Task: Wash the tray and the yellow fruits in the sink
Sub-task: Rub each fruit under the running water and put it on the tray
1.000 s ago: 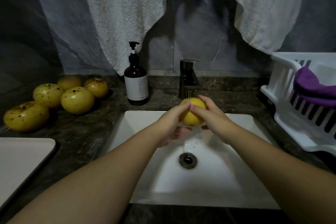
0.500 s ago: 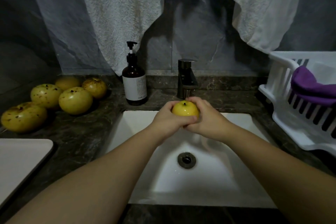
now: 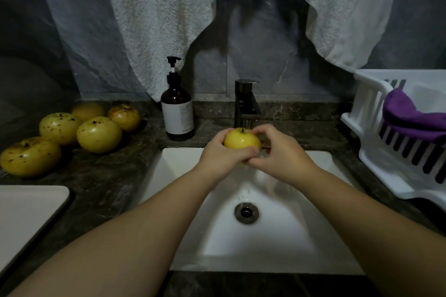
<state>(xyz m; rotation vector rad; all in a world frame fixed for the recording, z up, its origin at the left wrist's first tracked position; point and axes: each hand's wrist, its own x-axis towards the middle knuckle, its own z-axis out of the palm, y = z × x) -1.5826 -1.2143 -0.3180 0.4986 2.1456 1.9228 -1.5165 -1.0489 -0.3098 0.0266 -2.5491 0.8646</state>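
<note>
A wet yellow fruit is held over the white sink, just under the dark faucet. My left hand grips it from the left and below, and my right hand curls round its right side with fingers on top. Several spotted yellow fruits lie on the dark counter at the left. A pale tray rests at the lower left, partly cut off by the frame's edge.
A brown soap pump bottle stands left of the faucet. A white dish rack with a purple cloth sits at the right. Two white towels hang on the wall. The drain lies below my hands.
The fruit has been turned in my hands so its stem end faces up, and both hands have shifted a little higher toward the faucet.
</note>
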